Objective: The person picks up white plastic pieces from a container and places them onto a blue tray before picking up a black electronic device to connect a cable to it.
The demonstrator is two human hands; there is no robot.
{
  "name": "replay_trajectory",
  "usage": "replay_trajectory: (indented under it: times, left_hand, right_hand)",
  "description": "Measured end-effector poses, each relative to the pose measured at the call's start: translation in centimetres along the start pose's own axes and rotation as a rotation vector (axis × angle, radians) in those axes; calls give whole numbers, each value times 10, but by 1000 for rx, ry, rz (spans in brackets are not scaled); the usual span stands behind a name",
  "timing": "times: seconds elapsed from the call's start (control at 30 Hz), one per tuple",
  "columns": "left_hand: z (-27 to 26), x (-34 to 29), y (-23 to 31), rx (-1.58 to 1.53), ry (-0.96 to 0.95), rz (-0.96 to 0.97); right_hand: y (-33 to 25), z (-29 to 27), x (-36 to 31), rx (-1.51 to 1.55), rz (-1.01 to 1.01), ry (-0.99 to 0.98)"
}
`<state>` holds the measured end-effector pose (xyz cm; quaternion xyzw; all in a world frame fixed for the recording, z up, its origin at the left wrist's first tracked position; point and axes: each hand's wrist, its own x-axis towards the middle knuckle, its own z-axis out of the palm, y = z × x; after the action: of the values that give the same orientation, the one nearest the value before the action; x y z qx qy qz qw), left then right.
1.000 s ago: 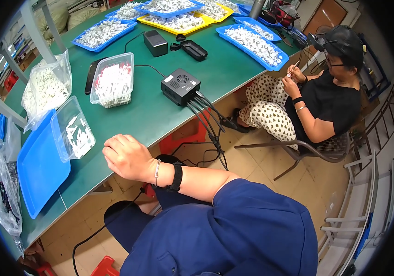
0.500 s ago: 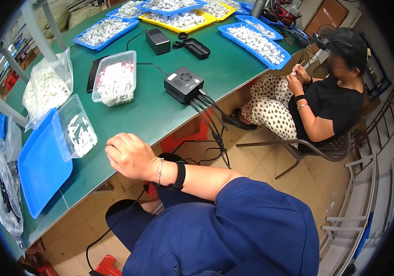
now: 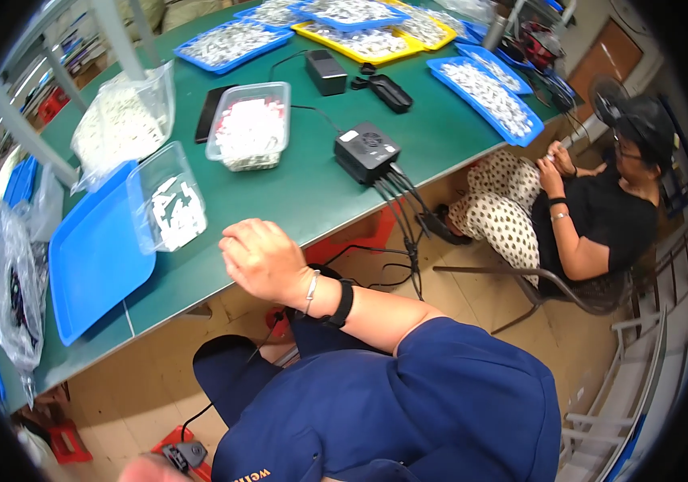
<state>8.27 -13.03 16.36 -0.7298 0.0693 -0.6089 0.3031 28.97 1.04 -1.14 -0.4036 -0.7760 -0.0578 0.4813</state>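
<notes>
My right hand (image 3: 268, 259) reaches in over the table's front edge, back of the hand up, with a bracelet and a black band at the wrist. Its fingers curl downward, and whatever they may hold is hidden. Nearest to it is a clear plastic box (image 3: 145, 229) with several flat white pieces (image 3: 177, 215), tilted on the rim of a blue tray (image 3: 91, 277). Only a blurred bit of my left hand (image 3: 151, 470) shows at the lower edge, beside a small black device (image 3: 186, 456) on a cable; its fingers cannot be made out.
A clear tub (image 3: 249, 157) of white parts, a bag of white pieces (image 3: 123, 120) and a black vented box (image 3: 366, 153) with cables stand on the green table. Blue and yellow trays (image 3: 408, 64) of white parts lie farther back. A co-worker (image 3: 593, 193) sits at the right.
The view has shifted, so the table's things sit farther right. My left hand and the small black device have come in at the lower edge. My right hand keeps its curled pose by the table's edge.
</notes>
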Motion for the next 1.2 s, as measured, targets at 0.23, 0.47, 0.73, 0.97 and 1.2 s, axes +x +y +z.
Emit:
replay_trajectory:
  times: [0.23,0.47,0.73,0.97,1.2]
  left_hand:
    - [-69,-92,22,516,-392,-504]
    - [-56,-122,-5,492,-636,-1078]
    - [-49,-193,-28,627,-812,-1215]
    - [-59,-199,-34,493,-739,-1310]
    - [-65,-203,-33,508,-720,-1265]
  right_hand:
    - [5,-3,2,-98,23,-53]
    - [-4,-4,3,-119,22,-111]
    - [-4,-10,3,-159,-8,-112]
    - [-3,-7,0,-172,-13,-113]
    - [-3,-5,1,-170,-4,-125]
